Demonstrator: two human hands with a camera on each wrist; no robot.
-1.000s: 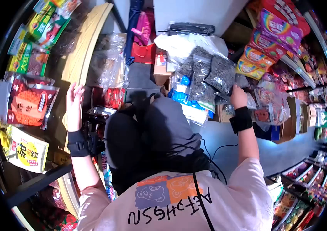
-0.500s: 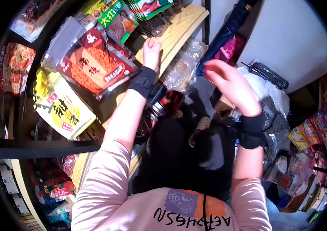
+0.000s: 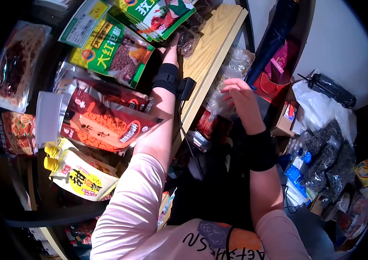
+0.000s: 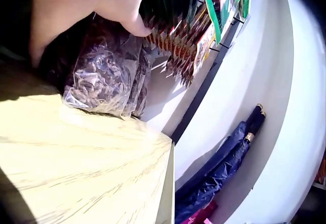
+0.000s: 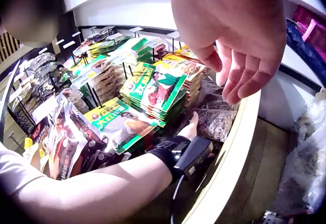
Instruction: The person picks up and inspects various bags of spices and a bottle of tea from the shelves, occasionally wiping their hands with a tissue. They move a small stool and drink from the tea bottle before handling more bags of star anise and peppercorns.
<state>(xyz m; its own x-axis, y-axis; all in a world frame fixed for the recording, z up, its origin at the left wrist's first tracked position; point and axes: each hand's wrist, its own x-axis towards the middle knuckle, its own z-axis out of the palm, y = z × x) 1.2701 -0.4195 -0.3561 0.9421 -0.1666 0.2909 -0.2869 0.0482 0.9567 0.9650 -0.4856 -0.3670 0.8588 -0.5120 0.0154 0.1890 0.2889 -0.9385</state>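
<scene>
My left hand [image 3: 171,53] reaches onto the wooden shelf [image 3: 216,37], below hanging green packets [image 3: 160,17]. In the left wrist view this hand [image 4: 99,2] spreads over the top of clear bags of dark dried pieces [image 4: 102,76], its thumb pointing toward the hanging packets; some fingers are hidden. The right wrist view shows the left hand [image 5: 190,126] beside those bags [image 5: 216,118]. Raised off the shelf's front edge, my right hand [image 3: 245,104] holds nothing, its fingers loosely bent. In the right wrist view the right hand [image 5: 237,35] hangs above the bags.
Red-brown packets [image 3: 101,117] and yellow-capped pouches [image 3: 84,173] hang left of my left arm. Crumpled clear plastic [image 3: 223,89], a dark blue umbrella [image 3: 270,47] and a red container [image 3: 270,84] stand beyond the shelf. Black-filled bags [image 3: 325,160] lie at the right.
The view has turned toward the shelf. My left hand has moved deeper beneath the green packets. My right hand has left the black-filled bags and come over beside the shelf.
</scene>
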